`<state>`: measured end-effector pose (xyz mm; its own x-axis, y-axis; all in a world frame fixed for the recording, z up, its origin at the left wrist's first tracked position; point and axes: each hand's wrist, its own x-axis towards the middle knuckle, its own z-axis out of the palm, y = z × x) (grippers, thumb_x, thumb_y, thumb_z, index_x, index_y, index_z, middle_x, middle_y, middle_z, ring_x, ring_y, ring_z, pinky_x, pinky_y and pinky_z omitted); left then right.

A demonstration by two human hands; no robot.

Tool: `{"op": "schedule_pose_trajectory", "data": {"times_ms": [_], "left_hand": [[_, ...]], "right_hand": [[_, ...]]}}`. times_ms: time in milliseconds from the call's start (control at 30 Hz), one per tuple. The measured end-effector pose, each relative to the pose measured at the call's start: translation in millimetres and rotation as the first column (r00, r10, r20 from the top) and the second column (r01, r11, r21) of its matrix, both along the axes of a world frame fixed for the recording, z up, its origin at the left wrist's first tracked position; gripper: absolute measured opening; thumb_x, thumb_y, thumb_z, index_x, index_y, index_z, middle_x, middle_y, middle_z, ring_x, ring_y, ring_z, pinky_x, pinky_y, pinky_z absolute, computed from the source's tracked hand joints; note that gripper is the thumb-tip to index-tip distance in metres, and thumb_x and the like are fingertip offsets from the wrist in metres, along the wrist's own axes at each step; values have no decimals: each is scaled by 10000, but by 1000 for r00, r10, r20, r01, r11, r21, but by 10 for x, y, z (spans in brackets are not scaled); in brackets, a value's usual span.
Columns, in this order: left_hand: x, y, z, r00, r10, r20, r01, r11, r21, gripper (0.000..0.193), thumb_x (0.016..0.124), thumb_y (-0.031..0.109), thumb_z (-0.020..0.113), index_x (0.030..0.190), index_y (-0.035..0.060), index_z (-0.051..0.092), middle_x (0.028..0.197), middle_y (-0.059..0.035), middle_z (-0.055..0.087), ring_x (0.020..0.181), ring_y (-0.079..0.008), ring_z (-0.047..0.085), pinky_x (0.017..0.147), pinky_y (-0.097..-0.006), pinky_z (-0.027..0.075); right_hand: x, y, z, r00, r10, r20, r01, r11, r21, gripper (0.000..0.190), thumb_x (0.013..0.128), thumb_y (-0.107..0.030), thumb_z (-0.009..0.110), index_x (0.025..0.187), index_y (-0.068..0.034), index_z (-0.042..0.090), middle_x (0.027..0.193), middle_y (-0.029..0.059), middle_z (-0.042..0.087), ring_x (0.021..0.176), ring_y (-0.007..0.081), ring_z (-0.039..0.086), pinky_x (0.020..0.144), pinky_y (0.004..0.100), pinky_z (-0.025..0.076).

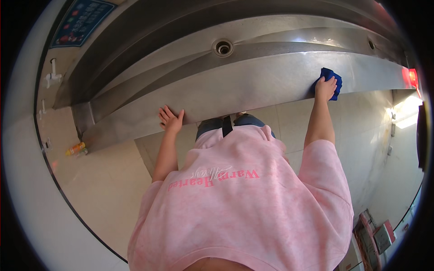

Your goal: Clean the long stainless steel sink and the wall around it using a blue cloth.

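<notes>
A long stainless steel trough sink (pixel 244 79) curves across the view in front of me. My right hand (pixel 326 88) presses a folded dark blue cloth (pixel 329 75) onto its front ledge, towards the right. Further left, my left hand (pixel 171 119) rests on the same ledge near its lower edge, fingers spread, with nothing in it. A round drain (pixel 222 48) opens in the sink's floor between and beyond my hands, and a second drain (pixel 371 44) lies at the far right.
White plastic taps (pixel 53 76) stick out of the wall at the left, below a blue sign (pixel 83 22) bearing writing. A yellow-orange bottle (pixel 76 148) is by the sink's left end. A red object (pixel 413 78) glows at the right end. A metal rack (pixel 369 233) stands lower right.
</notes>
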<state>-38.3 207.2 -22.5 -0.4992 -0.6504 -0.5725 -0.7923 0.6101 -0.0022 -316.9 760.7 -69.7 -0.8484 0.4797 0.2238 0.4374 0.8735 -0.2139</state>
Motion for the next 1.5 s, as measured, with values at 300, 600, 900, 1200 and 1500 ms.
{"op": "schedule_pose_trajectory", "data": {"times_ms": [300,600,900,1200,1500], "left_hand": [[0,28,27,999,17,44,-17,1000,2,1005,846,720,399,1508,135,-79,1567,-139,-153,1445,-342,-108,1118,-583,52],[30,10,30,999,34,10,-34,999,13,1010,844,710,412,1507,121,-72,1567,-158,-135,1441,-362,-110,1115,-589,38],[-88,-40,154,992,43,119,-58,991,121,1043,831,724,411,1499,122,-119,1553,-147,-205,1432,-356,-168,1120,-583,5],[-63,2,140,995,43,88,-53,992,112,1045,831,723,412,1498,122,-125,1550,-146,-217,1433,-352,-167,1119,-586,1],[-29,2,140,998,36,58,-41,994,97,1051,824,734,416,1502,121,-103,1559,-152,-178,1436,-355,-150,1112,-600,22]], "right_hand": [[428,-1591,236,721,684,-113,-692,704,-157,568,778,-125,563,1336,-94,459,1391,133,468,1284,368,420,1062,530,314],[938,-1895,576,-92,996,19,-937,-81,-340,571,762,-90,612,1318,-168,508,1435,28,443,1336,231,400,1104,416,315],[580,-1989,342,607,792,62,-784,610,-111,606,835,-184,524,1417,-110,375,1492,77,355,1379,279,320,1115,453,266],[1214,-3320,436,-306,949,77,-920,-273,-281,548,843,-138,486,1389,-151,438,1493,9,369,1389,207,317,1149,411,224],[1067,-3149,538,-133,989,61,-930,-104,-352,603,853,-223,569,1425,-181,383,1503,-23,345,1399,178,286,1150,391,216]]}}
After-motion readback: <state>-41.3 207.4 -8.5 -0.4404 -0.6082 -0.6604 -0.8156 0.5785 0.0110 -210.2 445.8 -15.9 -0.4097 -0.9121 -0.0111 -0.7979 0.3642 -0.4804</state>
